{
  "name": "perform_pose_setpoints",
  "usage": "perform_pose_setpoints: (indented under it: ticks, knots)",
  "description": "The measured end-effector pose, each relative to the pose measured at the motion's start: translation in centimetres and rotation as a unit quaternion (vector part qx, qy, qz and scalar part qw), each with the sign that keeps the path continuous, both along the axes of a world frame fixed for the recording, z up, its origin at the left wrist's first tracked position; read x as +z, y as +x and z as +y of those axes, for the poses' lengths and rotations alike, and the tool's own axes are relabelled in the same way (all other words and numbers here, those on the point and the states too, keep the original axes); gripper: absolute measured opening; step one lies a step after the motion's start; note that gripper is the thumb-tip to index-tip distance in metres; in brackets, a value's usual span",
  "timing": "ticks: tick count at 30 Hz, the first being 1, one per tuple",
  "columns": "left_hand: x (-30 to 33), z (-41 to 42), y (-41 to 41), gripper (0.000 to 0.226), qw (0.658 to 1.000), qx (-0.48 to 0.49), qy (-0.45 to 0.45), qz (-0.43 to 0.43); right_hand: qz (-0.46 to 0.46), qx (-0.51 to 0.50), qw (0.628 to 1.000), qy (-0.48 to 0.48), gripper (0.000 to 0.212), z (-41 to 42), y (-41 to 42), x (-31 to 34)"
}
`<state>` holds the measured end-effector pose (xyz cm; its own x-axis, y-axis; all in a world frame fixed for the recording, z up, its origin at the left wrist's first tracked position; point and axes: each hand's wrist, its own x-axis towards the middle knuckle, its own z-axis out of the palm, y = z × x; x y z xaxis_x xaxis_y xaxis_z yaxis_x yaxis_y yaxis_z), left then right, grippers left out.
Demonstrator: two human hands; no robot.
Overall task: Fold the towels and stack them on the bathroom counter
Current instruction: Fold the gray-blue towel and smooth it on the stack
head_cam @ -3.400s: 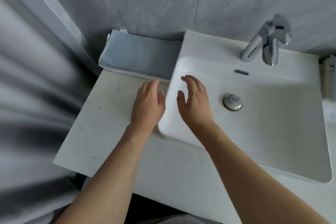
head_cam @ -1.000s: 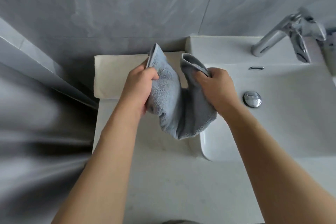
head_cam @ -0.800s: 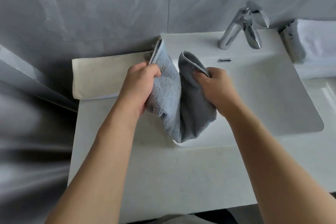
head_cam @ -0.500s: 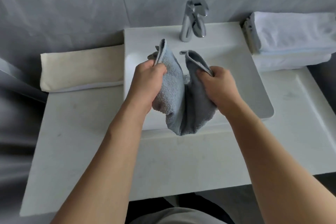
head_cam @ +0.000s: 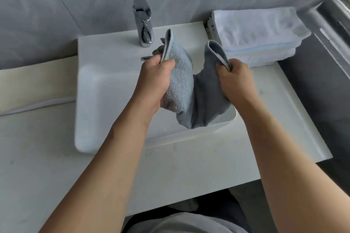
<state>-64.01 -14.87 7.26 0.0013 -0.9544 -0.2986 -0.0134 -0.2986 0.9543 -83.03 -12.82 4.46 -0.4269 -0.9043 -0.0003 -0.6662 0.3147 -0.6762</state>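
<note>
Blue-grey terry towel (head_cam: 189, 89) | sagging, U-shaped | left grip (head_cam: 155, 79) and right grip (head_cam: 236, 81) clutching its ends

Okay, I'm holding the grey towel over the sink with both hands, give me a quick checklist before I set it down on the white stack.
1. Left hand grip on one end of the grey towel: ok, fingers curled round it.
2. Right hand grip on the other end: ok.
3. Towel folded flat: not ok, it sags in a U between the hands.
4. Towel clear of the sink basin: cannot tell; its low point hangs near the front rim.
5. White towel stack ready: ok, folded, nothing on top of it.
6. Path to the stack past the faucet: ok, the faucet stands left of the towel, the stack right.
</note>
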Motion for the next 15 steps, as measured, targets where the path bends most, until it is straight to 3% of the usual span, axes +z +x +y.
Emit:
perform_pose_setpoints:
  ticks: [15]
  knots:
    - [0.3,-11.0,-21.0,0.020,0.986,0.086,-0.052,0.136,0.015,-0.073,0.994,-0.074,0.024,-13.0,-24.7,0.0]
